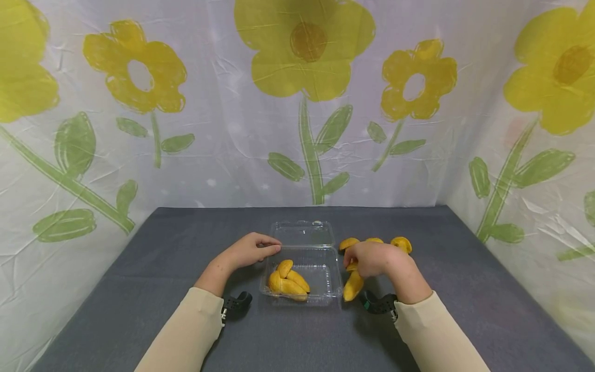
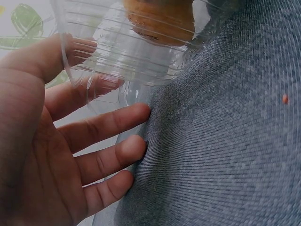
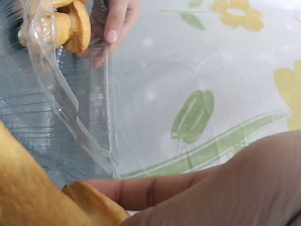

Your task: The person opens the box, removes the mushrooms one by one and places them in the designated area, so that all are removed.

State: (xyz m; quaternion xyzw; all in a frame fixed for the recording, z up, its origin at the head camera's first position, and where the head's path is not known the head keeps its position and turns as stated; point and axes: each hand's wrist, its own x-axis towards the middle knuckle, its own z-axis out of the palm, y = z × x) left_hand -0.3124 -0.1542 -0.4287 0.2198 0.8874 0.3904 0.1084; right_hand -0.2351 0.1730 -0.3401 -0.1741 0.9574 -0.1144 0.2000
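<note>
An opened clear plastic clamshell container [image 1: 325,298] lies on the dark table with several yellow-orange mushrooms [image 1: 289,285] in the left part of its base. My left hand [image 1: 253,249] pinches the container's left rim near the hinge, thumb and forefinger at the edge; the other fingers [image 2: 110,160] spread apart beneath. Just right of the container, my right hand [image 1: 372,258] grips a yellow mushroom [image 1: 353,287], its stem pointing toward me. Close up, that mushroom [image 3: 28,183] fills the lower left corner of the right wrist view, with fingers behind its cap.
Several more mushrooms [image 1: 401,244] lie behind my right hand, partly hidden by it. The container's lid [image 1: 302,233] is folded back flat, away from me. Dark grey cloth [image 1: 153,289] covers the table, and a flower-printed curtain [image 1: 209,170] stands around its far edge and sides.
</note>
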